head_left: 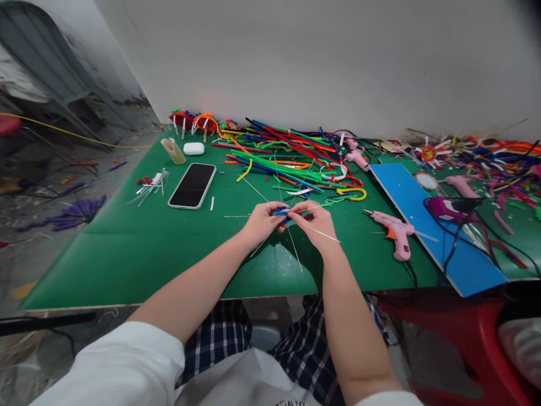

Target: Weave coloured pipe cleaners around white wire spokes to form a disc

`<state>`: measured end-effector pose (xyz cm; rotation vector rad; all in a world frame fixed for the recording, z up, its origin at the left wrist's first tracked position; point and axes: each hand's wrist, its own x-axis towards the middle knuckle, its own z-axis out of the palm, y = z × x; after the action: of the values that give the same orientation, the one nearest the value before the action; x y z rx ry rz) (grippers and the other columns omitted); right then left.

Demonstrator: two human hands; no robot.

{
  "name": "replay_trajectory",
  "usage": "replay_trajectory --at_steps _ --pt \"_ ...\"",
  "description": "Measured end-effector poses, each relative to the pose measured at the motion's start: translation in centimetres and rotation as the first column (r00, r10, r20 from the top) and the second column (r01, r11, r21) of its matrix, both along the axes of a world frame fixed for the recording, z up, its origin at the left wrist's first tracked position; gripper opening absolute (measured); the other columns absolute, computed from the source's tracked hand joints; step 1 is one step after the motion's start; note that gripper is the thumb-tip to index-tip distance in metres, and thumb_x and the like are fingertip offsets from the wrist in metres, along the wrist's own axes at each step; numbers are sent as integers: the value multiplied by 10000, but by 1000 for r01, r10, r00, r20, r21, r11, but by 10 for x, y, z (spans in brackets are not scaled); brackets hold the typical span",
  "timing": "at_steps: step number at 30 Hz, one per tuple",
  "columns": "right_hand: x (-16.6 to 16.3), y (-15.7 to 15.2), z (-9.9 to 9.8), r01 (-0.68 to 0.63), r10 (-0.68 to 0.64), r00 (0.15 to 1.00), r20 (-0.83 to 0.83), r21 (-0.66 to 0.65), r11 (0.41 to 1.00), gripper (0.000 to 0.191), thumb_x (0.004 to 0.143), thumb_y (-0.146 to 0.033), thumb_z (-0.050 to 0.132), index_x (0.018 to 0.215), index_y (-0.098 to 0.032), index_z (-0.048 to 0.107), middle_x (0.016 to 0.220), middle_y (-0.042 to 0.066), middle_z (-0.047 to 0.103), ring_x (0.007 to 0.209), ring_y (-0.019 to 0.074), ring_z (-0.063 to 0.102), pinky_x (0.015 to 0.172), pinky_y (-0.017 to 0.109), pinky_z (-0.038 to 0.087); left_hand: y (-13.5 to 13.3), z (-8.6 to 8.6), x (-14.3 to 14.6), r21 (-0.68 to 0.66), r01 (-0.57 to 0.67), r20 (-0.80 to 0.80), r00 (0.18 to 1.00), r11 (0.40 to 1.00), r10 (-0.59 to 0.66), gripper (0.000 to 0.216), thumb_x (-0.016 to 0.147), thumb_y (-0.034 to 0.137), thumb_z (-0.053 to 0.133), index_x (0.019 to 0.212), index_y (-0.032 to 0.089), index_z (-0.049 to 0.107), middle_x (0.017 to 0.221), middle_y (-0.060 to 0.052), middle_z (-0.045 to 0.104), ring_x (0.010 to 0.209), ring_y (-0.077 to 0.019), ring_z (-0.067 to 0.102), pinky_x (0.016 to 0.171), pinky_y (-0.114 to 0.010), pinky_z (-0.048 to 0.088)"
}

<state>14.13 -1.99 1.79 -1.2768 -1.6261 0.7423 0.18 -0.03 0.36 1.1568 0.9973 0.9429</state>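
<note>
Above the green tabletop, both my hands meet around a small blue pipe-cleaner piece [280, 212] with thin white sticks [295, 249] radiating out from it. My left hand [264, 221] pinches it from the left side. From the right, the fingertips of my right hand [315, 223] close on the same blue piece, and one stick crosses over that hand. Fingers cover most of the blue centre, so how it is wound cannot be made out. A pink glue gun [395, 231] lies to the right of my right hand.
Behind my hands lies a heap of coloured pipe cleaners [287, 146] with yellow-handled scissors [353, 194]. To the left are a phone [193, 186], a white earbud case [194, 149] and loose white sticks [154, 189]. A blue board [426, 225] with cables lies at right.
</note>
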Motion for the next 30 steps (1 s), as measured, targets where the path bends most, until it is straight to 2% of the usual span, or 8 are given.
replay_trajectory --at_steps 4,7,10,15,20,23,26,30 --pt "4 0 3 -89 89 996 -11 -23 996 145 656 -331 610 735 -213 643 749 20 572 720 141 542 585 260 433 -2 2 0 -21 69 -13 997 997 -70 333 600 364 650 794 104 576 587 0 549 473 -72 520 402 -170 411" --pt "5 -1 4 -106 105 994 -15 -7 994 132 672 -329 598 717 -215 649 738 22 551 707 136 526 579 260 427 -2 3 1 -29 84 -16 996 996 -84 329 597 361 654 787 104 577 583 2 544 467 -67 513 397 -166 409" --pt "3 -1 3 -95 95 995 -38 -8 995 144 682 -334 580 682 -193 610 716 19 537 662 123 511 550 249 419 -1 2 1 -28 88 -4 996 996 -88 317 611 358 641 787 104 571 560 11 533 463 -66 508 397 -168 409" --pt "2 0 -1 -50 33 990 -136 -127 991 175 683 -362 534 691 -190 502 620 -21 480 523 85 445 469 217 395 -3 3 1 -5 75 -13 997 997 -75 323 633 373 620 819 112 579 569 10 542 481 -66 510 418 -174 418" --pt "1 3 -4 8 -25 994 -111 -144 990 198 697 -362 499 626 -195 420 568 -37 417 508 84 408 449 206 359 -3 2 1 20 60 -44 997 998 -59 337 638 385 615 838 114 585 558 9 548 477 -71 515 430 -183 427" --pt "-1 5 -5 18 -41 989 -140 -161 987 173 692 -345 501 649 -202 413 592 -36 426 526 88 418 443 204 365 -3 0 1 31 57 -56 997 998 -55 335 644 381 611 846 114 584 562 7 551 479 -70 516 430 -181 429" --pt "-1 6 -6 -10 -28 971 -238 -158 987 167 672 -326 528 725 -217 414 647 -34 448 572 97 450 422 193 381 -3 0 1 22 53 -50 997 998 -51 326 647 366 613 847 109 584 562 3 551 481 -72 518 420 -177 428" --pt "11 3 0 -128 76 938 -337 -134 983 271 640 -296 579 858 -235 431 876 5 536 712 119 513 456 198 435 -2 2 0 -8 47 -43 998 999 -48 306 645 335 620 838 100 588 542 -1 547 457 -74 515 395 -174 416"
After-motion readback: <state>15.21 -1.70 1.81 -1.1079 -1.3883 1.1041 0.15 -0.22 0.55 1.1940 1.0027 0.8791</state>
